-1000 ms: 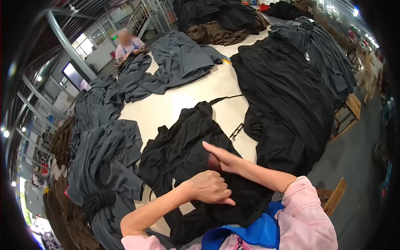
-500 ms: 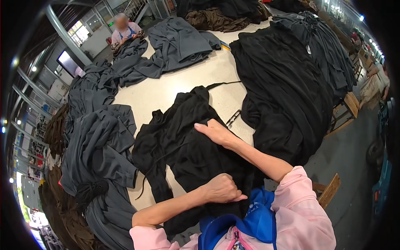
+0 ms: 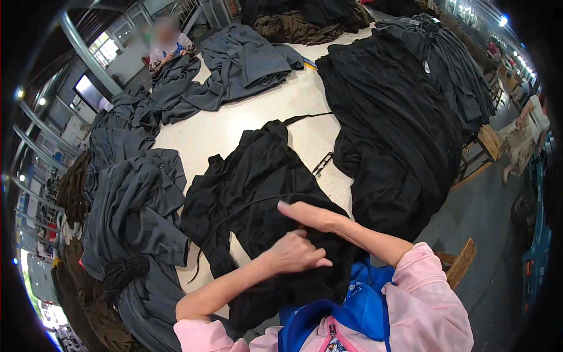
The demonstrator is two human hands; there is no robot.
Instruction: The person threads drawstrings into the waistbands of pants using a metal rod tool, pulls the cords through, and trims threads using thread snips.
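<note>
Gray garments (image 3: 135,202) lie heaped beside a rumpled black garment (image 3: 255,170) on a pale table (image 3: 205,132) — over it, the left hand (image 3: 293,252) curls and the right hand (image 3: 314,216) angles leftward, thumb (image 3: 286,206) extended; whether either grips fabric cannot be told — while a black pile (image 3: 399,129) crowds the right.

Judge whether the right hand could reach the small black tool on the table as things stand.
Probably yes: the small black tool lies uncovered on the tabletop, beyond the right hand, with only part of the black garment between. Whether that hand is gripping cloth is unclear.
</note>
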